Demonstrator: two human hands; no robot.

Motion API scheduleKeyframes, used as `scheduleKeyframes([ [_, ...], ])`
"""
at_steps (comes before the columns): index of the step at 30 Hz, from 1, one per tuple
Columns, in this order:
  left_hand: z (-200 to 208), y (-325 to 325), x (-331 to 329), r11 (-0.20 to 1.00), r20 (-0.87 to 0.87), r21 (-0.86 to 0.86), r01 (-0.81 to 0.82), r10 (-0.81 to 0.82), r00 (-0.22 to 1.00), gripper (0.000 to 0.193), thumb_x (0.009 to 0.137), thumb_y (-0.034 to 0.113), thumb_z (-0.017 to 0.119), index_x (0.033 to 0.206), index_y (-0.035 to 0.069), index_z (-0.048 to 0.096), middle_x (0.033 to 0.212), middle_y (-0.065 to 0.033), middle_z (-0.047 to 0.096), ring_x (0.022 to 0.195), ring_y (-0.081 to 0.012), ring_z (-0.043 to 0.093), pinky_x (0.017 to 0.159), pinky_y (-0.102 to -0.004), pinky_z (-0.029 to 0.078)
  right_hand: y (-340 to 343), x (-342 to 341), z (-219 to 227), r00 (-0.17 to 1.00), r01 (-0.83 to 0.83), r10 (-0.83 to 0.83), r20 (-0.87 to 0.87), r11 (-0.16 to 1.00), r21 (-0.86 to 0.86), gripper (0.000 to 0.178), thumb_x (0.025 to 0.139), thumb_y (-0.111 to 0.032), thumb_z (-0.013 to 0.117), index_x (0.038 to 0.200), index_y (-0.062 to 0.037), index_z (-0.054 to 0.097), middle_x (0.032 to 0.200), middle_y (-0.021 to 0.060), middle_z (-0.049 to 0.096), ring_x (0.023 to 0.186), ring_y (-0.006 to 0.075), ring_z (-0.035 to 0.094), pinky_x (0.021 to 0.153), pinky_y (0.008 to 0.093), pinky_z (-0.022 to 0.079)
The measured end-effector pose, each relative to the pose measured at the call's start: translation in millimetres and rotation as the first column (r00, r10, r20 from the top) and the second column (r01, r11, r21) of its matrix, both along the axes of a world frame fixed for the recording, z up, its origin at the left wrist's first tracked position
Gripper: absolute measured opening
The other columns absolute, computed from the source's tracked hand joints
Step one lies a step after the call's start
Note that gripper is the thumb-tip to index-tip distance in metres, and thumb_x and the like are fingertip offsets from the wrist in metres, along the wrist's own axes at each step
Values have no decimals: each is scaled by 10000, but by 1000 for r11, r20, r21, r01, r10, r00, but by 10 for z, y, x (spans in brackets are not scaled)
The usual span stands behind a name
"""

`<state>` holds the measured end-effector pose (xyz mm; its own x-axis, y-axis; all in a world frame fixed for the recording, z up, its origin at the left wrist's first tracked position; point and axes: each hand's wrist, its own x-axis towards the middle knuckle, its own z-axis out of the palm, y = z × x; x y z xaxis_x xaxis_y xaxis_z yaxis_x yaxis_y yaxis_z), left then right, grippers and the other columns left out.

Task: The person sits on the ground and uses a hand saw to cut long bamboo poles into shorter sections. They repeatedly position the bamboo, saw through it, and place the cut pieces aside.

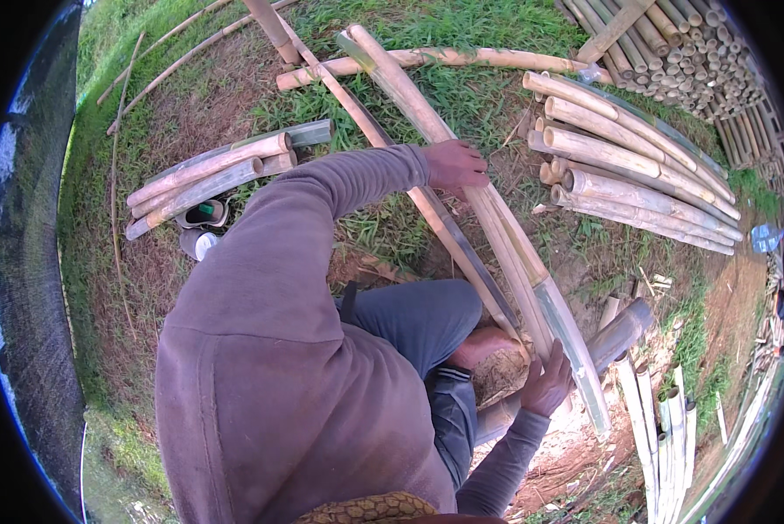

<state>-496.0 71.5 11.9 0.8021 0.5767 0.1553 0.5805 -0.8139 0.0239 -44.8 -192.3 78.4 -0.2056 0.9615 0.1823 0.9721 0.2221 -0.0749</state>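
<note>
One long bamboo length [502, 229] (possibly two split pieces together) is slanting past the bent knee [457, 306] in the head view. Left hand [454, 165] is wrapping its fingers over the upper half; right hand [545, 382] is grasping nearer the lower end. Likely handling light, stiff, perhaps splintery along cut edges; rounded faces, well apart, are probably offering the safer hold.

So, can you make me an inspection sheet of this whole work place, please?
Surface: outdoor ground, part grass, part bare soil
Job's things: long bamboo piece, slanting, both hands on it
Clutter: pale scraps; cut bamboo poles lying in a group on the right
Hands: left hand grips the piece higher up in view, right hand lower down
Cables: nothing seen
Surroundings: dark mesh screen, left; stacked poles, upper right
</note>
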Motion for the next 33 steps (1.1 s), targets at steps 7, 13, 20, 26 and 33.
scheduleKeyframes([
  [7, -173, 203, -635, 984, -10, 22, -179, 180, 984, 580, 731, 450, 890, 1179, 195, 622, 1188, -24, 617, 1143, -257, 621, 955, -443, 520, 525, -552, -180, 997, 4, -13, -80, 993, -114, 614, 903, -278, 768, 1475, -134, 596, 1096, 122, 670, 999, 364, 645, 839, 519, 484],
  [13, -233, 348, -697, 973, -22, -41, -229, 228, 973, 602, 754, 436, 880, 1223, 170, 612, 1201, -54, 612, 1181, -290, 608, 1037, -468, 498, 760, -614, -258, 997, 34, -41, -58, 991, -133, 613, 877, -275, 782, 1456, -165, 612, 1089, 104, 673, 1011, 343, 652, 832, 513, 486],
  [20, -157, 247, -576, 967, 60, -96, -238, 244, 968, 752, 717, 398, 907, 1348, 117, 609, 1282, -92, 600, 1287, -336, 551, 1125, -492, 441, 1042, -499, -399, 989, 100, -109, -97, 990, -96, 516, 880, -340, 793, 1368, -221, 672, 1198, 46, 677, 1156, 311, 628, 996, 531, 454],
  [26, 16, -147, 731, 991, 188, -85, 99, -82, 979, 921, 649, 451, 962, 1431, 150, 577, 1408, -62, 562, 1400, -298, 495, 1223, -534, 331, 1177, -376, -692, 966, 189, -189, -175, 982, -13, 454, 884, -357, 788, 1312, -232, 698, 1280, 23, 687, 1278, 288, 605, 1140, 572, 367],
  [33, 96, -575, 2259, 990, 14, -78, 121, -120, 993, 964, 656, 420, 965, 1447, 126, 499, 1317, -103, 628, 1310, -305, 567, 1169, -541, 356, 1158, -412, -749, 956, 209, -218, -198, 976, -69, 429, 889, -376, 773, 1282, -224, 694, 1280, 2, 704, 1287, 248, 608, 1163, 591, 343],
])
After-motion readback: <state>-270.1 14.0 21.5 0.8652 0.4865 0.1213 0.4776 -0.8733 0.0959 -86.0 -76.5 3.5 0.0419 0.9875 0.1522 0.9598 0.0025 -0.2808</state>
